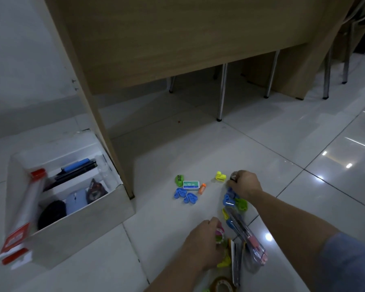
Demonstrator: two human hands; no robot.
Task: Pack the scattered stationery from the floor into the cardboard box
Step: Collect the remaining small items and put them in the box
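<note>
The cardboard box point(114, 205) stands at the left with pens, a red-capped tube point(27, 199), a dark pouch and other items inside. Small stationery lies scattered on the white tiles: a green sharpener point(179, 179), a staples box point(191, 185), an orange piece point(202, 188), two blue clips point(185, 196), a yellow clip point(220, 176). My right hand point(245, 183) is closed on a small dark item beside the yellow clip, above blue and green clips point(234, 202). My left hand point(204, 241) grips a pink and green tape roll. A clear pen pack point(248, 237) lies between them.
A wooden desk panel point(97, 114) rises right beside the box. Chair legs point(221, 91) stand under the desk further back. A brown tape roll point(222, 284) lies at the bottom edge. Glossy floor tiles stretch to the right.
</note>
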